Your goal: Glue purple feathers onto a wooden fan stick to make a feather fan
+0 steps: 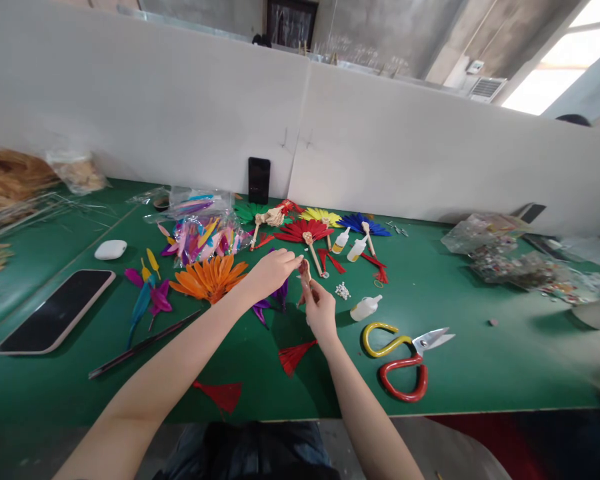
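Note:
My left hand (273, 268) and my right hand (320, 309) meet over the green table (480, 360). Both pinch a small wooden stick piece (305, 272) between their fingertips. Purple feathers (273, 300) lie just under my hands. An orange feather fan (209, 278) lies to the left of my left hand. A small white glue bottle (365, 308) lies on its side right of my right hand, with tiny white beads (343, 291) beside it. Two red tassels (295, 355) (223, 395) lie near my forearms.
Finished feather fans in red (303, 231), yellow, blue and green lie at the back. A bag of coloured feathers (203, 233), scissors with red and yellow handles (405, 357), a phone (55, 311), a white case (110, 249), a dark rod (143, 345) and plastic bags (520, 263) surround them.

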`<move>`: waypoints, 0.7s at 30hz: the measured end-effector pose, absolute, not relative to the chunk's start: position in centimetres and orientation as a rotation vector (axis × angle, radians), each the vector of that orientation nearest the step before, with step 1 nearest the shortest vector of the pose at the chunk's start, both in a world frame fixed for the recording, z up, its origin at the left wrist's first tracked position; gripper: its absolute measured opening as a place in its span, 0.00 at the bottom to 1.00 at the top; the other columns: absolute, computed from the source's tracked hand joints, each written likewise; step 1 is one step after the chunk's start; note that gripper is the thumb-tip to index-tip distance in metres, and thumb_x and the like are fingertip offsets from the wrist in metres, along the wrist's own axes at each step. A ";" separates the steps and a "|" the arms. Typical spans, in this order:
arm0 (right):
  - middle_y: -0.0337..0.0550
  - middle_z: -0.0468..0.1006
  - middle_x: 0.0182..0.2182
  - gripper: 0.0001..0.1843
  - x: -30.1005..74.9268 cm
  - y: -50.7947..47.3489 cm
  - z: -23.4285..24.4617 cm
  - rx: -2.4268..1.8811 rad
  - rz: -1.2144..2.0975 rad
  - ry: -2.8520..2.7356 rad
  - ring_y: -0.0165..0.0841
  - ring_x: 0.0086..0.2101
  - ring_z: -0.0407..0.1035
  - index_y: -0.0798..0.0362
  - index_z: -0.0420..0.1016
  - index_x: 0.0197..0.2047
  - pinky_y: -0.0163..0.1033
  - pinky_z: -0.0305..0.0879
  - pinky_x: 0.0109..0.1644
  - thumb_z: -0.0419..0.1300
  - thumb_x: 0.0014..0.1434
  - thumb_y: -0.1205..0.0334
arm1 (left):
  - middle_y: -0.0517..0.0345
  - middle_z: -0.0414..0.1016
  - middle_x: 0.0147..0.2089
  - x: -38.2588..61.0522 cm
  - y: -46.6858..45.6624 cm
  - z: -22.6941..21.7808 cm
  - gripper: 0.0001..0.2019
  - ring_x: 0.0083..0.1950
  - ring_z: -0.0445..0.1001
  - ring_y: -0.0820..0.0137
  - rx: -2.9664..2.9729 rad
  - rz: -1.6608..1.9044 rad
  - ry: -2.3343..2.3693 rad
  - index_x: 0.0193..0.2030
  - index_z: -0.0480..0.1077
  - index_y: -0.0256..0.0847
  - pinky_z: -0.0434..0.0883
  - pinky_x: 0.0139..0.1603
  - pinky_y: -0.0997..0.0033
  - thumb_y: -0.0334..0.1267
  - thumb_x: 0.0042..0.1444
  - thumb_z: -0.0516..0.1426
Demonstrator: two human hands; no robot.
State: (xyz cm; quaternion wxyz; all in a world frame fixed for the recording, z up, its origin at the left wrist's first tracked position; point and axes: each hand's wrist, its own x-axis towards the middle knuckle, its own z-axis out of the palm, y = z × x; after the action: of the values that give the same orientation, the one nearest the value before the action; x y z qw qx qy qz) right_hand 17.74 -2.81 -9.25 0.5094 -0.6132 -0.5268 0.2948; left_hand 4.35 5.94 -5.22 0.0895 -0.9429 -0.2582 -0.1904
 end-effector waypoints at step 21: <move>0.37 0.67 0.15 0.19 17.8 -3.3 -8.6 -1.492 0.630 -1.321 0.29 0.18 0.60 0.55 0.70 0.31 0.32 0.57 0.23 0.47 0.61 0.51 | 0.52 0.70 0.35 4.9 5.2 -5.5 0.14 0.39 0.68 0.67 -2.783 -0.818 -0.885 0.50 0.67 0.29 0.69 0.43 0.68 0.28 0.61 0.46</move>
State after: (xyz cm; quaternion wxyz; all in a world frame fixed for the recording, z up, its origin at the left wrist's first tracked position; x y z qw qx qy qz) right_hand 17.84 -3.27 -8.62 0.5021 -0.6174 -0.5466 0.2607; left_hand 4.87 5.23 -5.53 0.0545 -0.9163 -0.2915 -0.2692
